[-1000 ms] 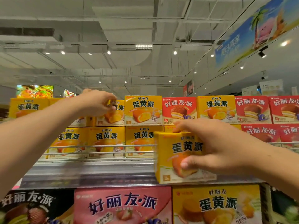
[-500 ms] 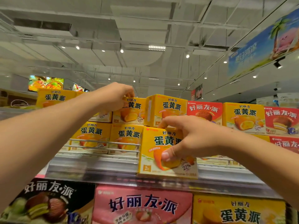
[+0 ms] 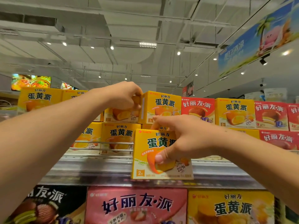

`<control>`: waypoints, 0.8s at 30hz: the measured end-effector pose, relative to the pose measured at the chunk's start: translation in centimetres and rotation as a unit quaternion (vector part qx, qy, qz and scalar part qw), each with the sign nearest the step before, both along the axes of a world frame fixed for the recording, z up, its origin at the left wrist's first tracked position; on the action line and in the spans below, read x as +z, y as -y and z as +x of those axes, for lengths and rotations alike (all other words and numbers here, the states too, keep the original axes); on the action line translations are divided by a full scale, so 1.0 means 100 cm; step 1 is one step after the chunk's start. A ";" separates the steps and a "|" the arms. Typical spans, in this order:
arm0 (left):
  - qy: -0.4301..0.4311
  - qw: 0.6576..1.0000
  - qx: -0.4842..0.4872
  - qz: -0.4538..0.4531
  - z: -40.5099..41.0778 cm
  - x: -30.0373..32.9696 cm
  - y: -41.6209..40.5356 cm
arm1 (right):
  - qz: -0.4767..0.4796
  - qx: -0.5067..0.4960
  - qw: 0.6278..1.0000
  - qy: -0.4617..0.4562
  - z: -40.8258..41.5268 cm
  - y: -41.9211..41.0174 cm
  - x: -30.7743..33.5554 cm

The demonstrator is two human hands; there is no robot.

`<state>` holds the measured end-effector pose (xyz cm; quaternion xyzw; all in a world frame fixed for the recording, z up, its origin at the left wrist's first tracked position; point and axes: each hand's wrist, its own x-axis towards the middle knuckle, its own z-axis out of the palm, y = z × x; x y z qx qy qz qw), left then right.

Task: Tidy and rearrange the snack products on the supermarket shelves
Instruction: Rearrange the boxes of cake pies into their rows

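My right hand [image 3: 182, 138] grips a yellow egg-yolk-pie box [image 3: 145, 159] in front of the top shelf's rail, thumb on its printed face, fingers over its top. My left hand [image 3: 124, 96] reaches up to the top row and pinches the upper edge of another yellow box [image 3: 123, 116], which stands just left of a turned yellow box [image 3: 161, 107]. More yellow boxes [image 3: 120, 137] stand stacked behind the wire rail [image 3: 103, 143].
Red pie boxes [image 3: 198, 109] and yellow ones alternate along the top row to the right. The metal shelf edge [image 3: 97, 172] runs across below. Under it stand a black box [image 3: 40, 206], a pink box [image 3: 137, 206] and a large yellow box [image 3: 231, 207].
My right hand carried its yellow box leftward relative to the shelf. My left hand stayed at the top-row box, and the neighbouring top box now stands turned, showing its side. The view tilted up.
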<state>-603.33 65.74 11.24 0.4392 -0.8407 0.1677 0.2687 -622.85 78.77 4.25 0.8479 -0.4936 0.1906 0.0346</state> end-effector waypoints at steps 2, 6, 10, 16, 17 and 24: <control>-0.027 0.999 -0.002 -0.026 -0.003 -0.002 0.002 | 0.000 -0.006 1.000 -0.001 0.001 0.002 0.000; -0.059 0.997 -0.003 -0.045 -0.007 -0.003 0.006 | 0.010 0.001 1.000 0.019 0.004 0.003 0.000; -0.035 0.999 0.016 -0.030 -0.001 -0.003 0.007 | 0.016 0.001 1.000 0.025 0.007 0.005 0.001; 0.016 0.998 0.056 -0.008 0.009 0.001 -0.001 | 0.049 0.019 0.997 0.052 0.011 0.010 0.006; 0.019 0.998 0.061 -0.005 0.009 0.004 -0.004 | 0.050 0.019 0.997 0.055 0.012 0.010 0.007; -0.022 0.993 -0.058 0.104 -0.003 0.008 -0.024 | -0.061 -0.003 0.998 0.022 0.000 -0.007 -0.004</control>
